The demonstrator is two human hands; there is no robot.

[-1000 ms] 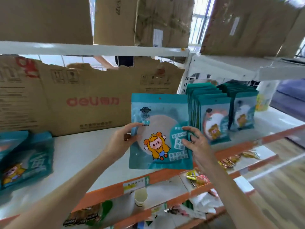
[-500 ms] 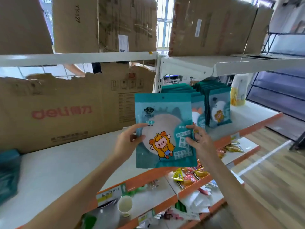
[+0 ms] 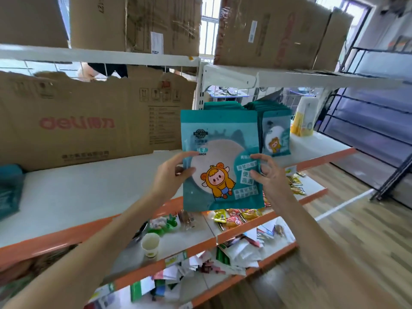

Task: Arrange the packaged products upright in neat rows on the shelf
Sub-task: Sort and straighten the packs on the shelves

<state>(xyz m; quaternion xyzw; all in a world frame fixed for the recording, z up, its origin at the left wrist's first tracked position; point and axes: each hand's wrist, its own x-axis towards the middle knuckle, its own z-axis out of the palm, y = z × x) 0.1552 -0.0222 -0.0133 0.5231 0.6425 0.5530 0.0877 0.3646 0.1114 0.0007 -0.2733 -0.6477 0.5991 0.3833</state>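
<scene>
Packet (image 3: 220, 161) upright between left hand (image 3: 172, 175) and right hand (image 3: 266, 175); both grip its sides.

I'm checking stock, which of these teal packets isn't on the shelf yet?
The teal packet held up by the left hand and right hand; the other packets stand in rows.

Wooden floor (image 3: 347, 253), barred window (image 3: 208, 25), cardboard boxes (image 3: 136, 23).

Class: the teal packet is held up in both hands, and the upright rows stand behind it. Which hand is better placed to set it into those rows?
Probably the right hand: it grips the packet on the edge nearest the rows, while the left hand holds the far edge.
</scene>
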